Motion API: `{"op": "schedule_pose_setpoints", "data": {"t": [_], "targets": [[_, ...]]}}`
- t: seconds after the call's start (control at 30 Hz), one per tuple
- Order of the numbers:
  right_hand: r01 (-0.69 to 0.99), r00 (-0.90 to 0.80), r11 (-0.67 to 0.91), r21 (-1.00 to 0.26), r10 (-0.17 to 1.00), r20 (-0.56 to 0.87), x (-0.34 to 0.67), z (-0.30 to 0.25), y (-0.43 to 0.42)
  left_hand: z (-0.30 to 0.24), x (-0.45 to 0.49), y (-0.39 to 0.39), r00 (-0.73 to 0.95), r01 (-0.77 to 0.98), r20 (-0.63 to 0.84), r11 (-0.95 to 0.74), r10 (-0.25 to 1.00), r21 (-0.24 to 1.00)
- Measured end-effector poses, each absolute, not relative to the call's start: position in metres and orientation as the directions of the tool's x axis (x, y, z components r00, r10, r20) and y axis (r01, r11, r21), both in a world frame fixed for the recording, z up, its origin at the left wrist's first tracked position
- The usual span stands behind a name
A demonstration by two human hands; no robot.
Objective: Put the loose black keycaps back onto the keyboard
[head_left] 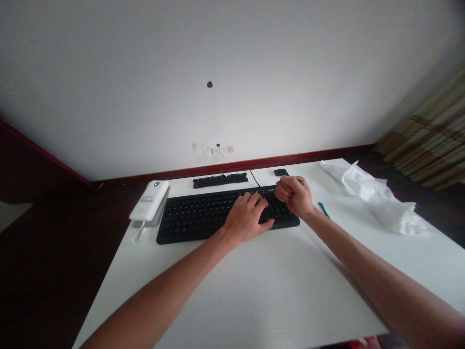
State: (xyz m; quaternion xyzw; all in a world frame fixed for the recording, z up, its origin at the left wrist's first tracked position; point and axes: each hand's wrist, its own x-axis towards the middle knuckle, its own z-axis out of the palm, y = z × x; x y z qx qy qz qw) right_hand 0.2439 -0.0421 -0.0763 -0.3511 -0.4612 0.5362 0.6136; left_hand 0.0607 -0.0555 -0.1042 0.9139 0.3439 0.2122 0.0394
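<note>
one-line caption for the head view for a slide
Left hand flat on a black keyboard, right hand fisted over its right end, on a white table.

Home desk room — white table (276, 271), keyboard (203, 215), curtain (432, 145)

The keyboard (203, 215) is black plastic with a dull matt finish. The loose strip of keys (220, 180) behind it looks like the same matt black plastic. The tabletop (276, 286) is white, smooth and matt, like laminate. The power bank (149, 200) is smooth white plastic with a slight gloss, and its cable (138, 235) looks soft and rubbery. The crumpled white sheet (378, 196) is thin and wrinkled; whether it is paper or cloth cannot be told. The wall (232, 72) is matt white paint. The skirting board (290, 160) is dark red with a faint sheen. The curtain (432, 140) is striped cloth.
</note>
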Motion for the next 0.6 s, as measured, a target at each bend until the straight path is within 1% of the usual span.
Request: {"op": "schedule_pose_setpoints", "data": {"t": [0.2, 0.6], "targets": [[-0.339, -0.035, 0.17, -0.925, 0.981, 0.193, 0.239, -0.082, -0.038, -0.105, 0.061, -0.056, 0.672, 0.617, 0.361, -0.758, 0.647, 0.211], [-0.191, -0.115, 0.179, -0.965, 0.972, 0.204, 0.24, -0.097, -0.035, -0.104, 0.061, -0.056, 0.669, 0.629, 0.363, -0.754, 0.648, 0.187]]}}
